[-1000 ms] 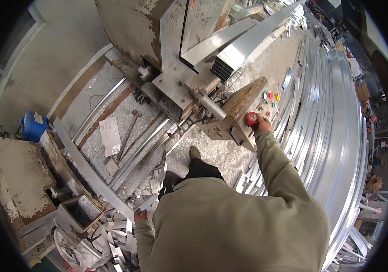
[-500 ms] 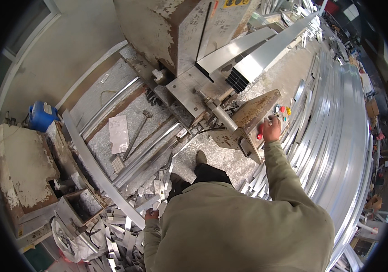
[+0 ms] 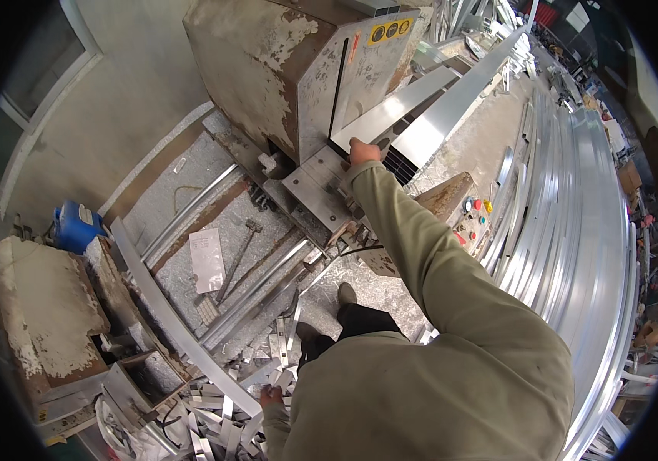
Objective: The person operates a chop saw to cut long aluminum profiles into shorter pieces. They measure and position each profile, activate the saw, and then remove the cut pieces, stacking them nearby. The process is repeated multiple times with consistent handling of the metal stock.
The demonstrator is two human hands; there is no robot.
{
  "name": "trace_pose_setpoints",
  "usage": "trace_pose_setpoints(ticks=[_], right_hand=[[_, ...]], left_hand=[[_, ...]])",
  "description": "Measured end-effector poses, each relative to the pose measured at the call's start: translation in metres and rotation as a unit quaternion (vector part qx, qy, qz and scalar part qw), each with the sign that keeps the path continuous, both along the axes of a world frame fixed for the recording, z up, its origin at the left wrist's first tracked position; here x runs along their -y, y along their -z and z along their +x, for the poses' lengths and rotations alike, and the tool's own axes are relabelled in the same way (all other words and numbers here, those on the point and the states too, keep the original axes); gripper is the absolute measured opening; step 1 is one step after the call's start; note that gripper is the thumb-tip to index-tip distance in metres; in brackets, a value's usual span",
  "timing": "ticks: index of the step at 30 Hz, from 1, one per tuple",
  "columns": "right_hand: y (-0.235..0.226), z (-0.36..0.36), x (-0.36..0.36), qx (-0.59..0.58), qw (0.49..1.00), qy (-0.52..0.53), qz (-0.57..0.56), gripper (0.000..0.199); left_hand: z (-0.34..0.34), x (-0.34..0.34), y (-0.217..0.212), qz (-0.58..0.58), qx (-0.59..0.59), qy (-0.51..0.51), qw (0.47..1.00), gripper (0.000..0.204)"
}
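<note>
My right hand (image 3: 365,151) reaches forward to the near end of a silver aluminium profile (image 3: 390,107) beside the saw housing (image 3: 267,69). Its fingers are curled against that end and partly hidden by the hand itself. Just right of it lies a second, long aluminium profile (image 3: 452,96) with dark hollow chambers showing at its cut end. My left hand (image 3: 271,396) hangs low, next to the near end of a long flat metal strip (image 3: 183,319). Its fingers look curled; what they hold, if anything, cannot be made out.
A control box with coloured buttons (image 3: 473,219) stands to the right of my forearm. Long aluminium profiles (image 3: 567,207) are stacked along the right. At lower left are offcuts (image 3: 221,430), a rusty machine (image 3: 44,300) and a blue jug (image 3: 77,227). Metal rails (image 3: 256,288) cross the machine bed.
My right hand has left the control box buttons and moved forward and left to the profile end by the saw. The view has shifted slightly; my left hand stays low beside the strip.
</note>
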State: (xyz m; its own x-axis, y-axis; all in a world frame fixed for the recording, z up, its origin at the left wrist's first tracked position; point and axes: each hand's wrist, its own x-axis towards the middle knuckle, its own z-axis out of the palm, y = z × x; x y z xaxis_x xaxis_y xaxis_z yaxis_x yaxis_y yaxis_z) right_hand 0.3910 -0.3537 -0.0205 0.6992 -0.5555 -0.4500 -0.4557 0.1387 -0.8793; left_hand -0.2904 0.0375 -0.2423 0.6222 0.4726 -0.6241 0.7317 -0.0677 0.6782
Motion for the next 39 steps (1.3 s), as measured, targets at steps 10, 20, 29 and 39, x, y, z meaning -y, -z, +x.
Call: trace_pose_setpoints(ticks=[10,20,29,39], right_hand=[[0.024,0.044,0.028,0.059,0.979,0.147,0.128,0.071],[-0.093,0.009,-0.008,0.176,0.979,0.050,0.086,0.042],[-0.215,-0.177,0.006,0.418,0.869,-0.035,0.263,0.026],[-0.212,-0.385,0.122,0.438,0.889,0.084,0.103,0.039]], left_hand=[[-0.038,0.024,0.002,-0.035,-0.055,-0.012,0.998,0.069],[-0.007,-0.004,0.010,-0.064,-0.041,-0.025,0.997,0.071],[0.024,-0.021,0.056,0.066,-0.032,0.205,0.976,0.065],[0.087,-0.042,0.047,0.059,-0.091,0.388,0.915,0.069]])
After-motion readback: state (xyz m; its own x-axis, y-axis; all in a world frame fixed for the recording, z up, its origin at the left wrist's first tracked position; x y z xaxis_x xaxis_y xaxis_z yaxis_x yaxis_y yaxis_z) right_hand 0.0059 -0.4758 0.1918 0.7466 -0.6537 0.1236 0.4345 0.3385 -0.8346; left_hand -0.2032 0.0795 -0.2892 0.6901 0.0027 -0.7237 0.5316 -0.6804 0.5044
